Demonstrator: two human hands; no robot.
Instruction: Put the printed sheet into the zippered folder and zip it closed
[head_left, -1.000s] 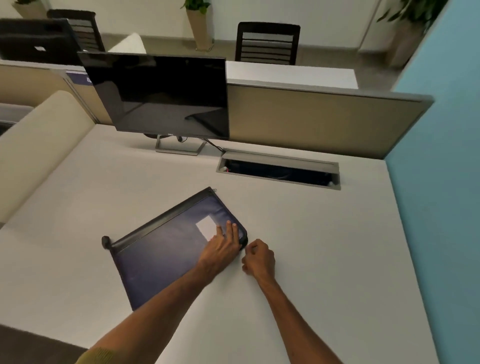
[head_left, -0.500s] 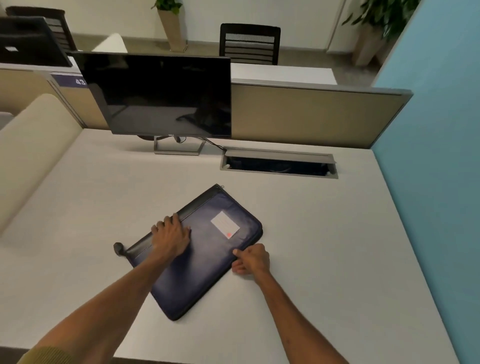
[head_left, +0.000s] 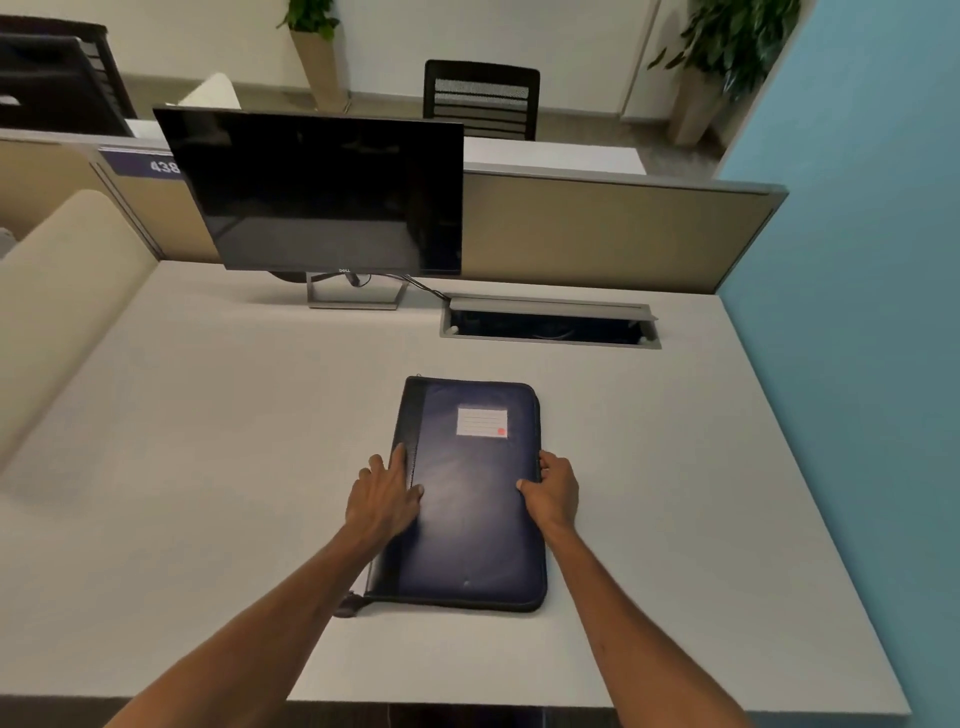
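Observation:
The dark blue zippered folder (head_left: 467, 509) lies flat on the white desk (head_left: 208, 441), its long side pointing away from me, closed along its edges. A white label (head_left: 481, 422) sits near its far end. My left hand (head_left: 384, 493) rests flat on the folder's left edge with straight fingers. On the right edge, my right hand (head_left: 553, 491) holds the folder, thumb on top and fingers curled over the side. A small pull tab (head_left: 349, 605) sticks out at the near left corner. No printed sheet is in view.
A black monitor (head_left: 322, 192) stands on its stand at the back of the desk. An open cable hatch (head_left: 550, 327) lies behind the folder. A beige partition (head_left: 597, 234) runs along the back, a blue wall (head_left: 857, 312) rises on the right.
The folder has turned from a slant to lie straight in front of me. My left hand slid to its left edge and my right hand moved to its right edge.

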